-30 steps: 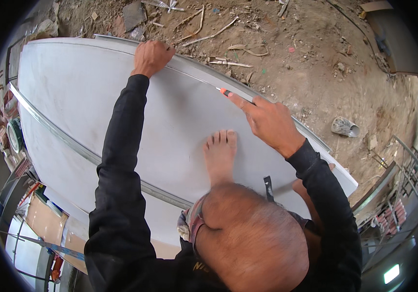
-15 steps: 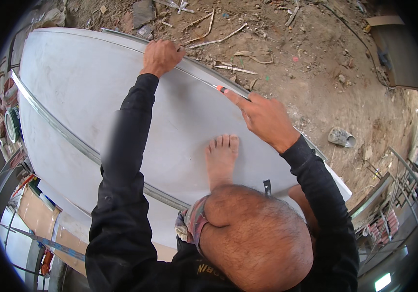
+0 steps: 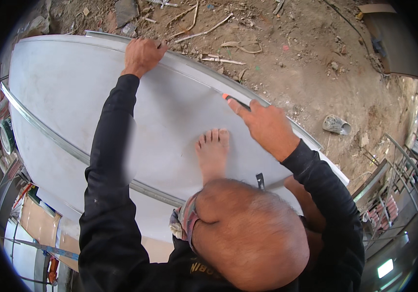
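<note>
A large pale grey board (image 3: 72, 78) lies in front of me, with a long metal channel (image 3: 209, 72) along its far edge. My left hand (image 3: 143, 56) is closed over this channel, fingers curled around its outer side. In my right hand (image 3: 271, 127) is a utility knife with an orange tip (image 3: 226, 97) and a dark body. Its front end meets the board just inside the channel, beside a thin line running along the surface. My index finger stretches along the knife; its blade is too small to make out.
My bare foot (image 3: 213, 148) presses on the board. A second metal channel (image 3: 48, 121) crosses it nearer me, and a small black piece (image 3: 260, 181) stands beside my knee. Beyond are dirt ground with scraps and a dirty cup-shaped container (image 3: 336, 124). Metal rods (image 3: 406, 170) stand at right.
The knife and my right hand have moved along the channel, toward the right and nearer me. My left hand keeps hold of the channel. The whole view has shifted slightly.
</note>
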`<state>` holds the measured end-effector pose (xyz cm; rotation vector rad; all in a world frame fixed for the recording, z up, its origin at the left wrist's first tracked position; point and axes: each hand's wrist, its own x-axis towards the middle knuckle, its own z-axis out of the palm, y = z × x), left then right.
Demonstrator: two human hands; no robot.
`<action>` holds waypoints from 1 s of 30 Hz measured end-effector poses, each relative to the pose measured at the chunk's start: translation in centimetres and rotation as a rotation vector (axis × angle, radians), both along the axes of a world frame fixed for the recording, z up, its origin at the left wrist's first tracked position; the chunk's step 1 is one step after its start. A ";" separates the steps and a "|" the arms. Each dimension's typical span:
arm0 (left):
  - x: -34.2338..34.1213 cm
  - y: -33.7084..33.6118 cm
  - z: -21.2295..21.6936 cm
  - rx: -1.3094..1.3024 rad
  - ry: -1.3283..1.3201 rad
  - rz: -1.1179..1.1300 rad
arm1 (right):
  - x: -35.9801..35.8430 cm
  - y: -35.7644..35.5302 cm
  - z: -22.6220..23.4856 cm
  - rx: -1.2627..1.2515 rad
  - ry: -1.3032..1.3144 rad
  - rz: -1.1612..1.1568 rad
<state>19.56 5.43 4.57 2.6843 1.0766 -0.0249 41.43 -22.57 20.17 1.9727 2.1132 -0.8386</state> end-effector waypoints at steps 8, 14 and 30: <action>0.4 -0.5 0.1 -0.020 0.024 -0.005 | 1.4 -1.9 -0.3 -0.043 -0.062 -0.020; 0.7 -0.1 0.7 0.007 0.038 0.005 | 3.8 -5.3 2.0 -0.172 -0.036 -0.043; 0.7 -0.7 0.2 0.006 0.062 0.026 | 4.4 -9.3 -0.3 -0.099 -0.084 -0.078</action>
